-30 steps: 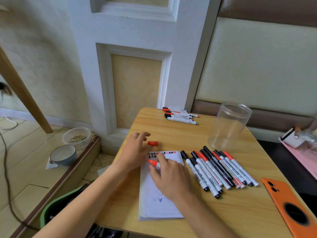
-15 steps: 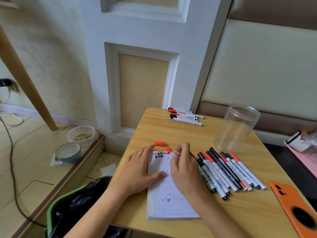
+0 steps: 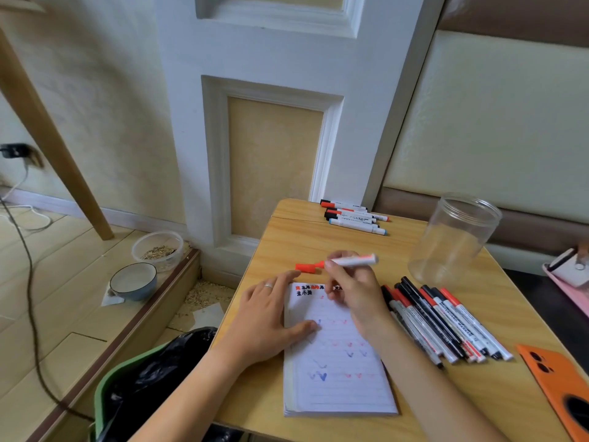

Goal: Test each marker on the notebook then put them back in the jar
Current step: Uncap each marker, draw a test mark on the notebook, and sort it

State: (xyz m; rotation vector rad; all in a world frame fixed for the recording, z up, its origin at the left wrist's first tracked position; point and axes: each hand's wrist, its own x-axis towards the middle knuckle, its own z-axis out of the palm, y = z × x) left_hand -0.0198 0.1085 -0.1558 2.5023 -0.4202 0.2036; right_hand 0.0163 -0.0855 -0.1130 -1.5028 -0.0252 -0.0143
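A lined notebook (image 3: 341, 378) with red and blue test ticks lies on the small wooden table (image 3: 318, 244). My left hand (image 3: 267, 317) rests flat on its left edge. My right hand (image 3: 353, 288) grips an uncapped red marker (image 3: 353, 260) above the notebook's top, held almost level, tip pointing left. Its red cap (image 3: 305, 267) lies on the table just left of the tip. A row of several capped markers (image 3: 443, 323) sits right of the notebook. Another small group of markers (image 3: 353, 215) lies at the far edge. The clear plastic jar (image 3: 455, 240) stands empty at the right.
An orange phone case (image 3: 557, 384) lies at the table's right front corner. A green bin with a black bag (image 3: 149, 381) stands below the left edge. Two bowls (image 3: 134, 280) and a cable (image 3: 28, 298) are on the floor at left. A pink item (image 3: 570, 275) is at the right.
My right hand has lifted the red marker off the page and turned it level, toward the loose cap. My left hand shifted down to lie flat on the notebook's left edge.
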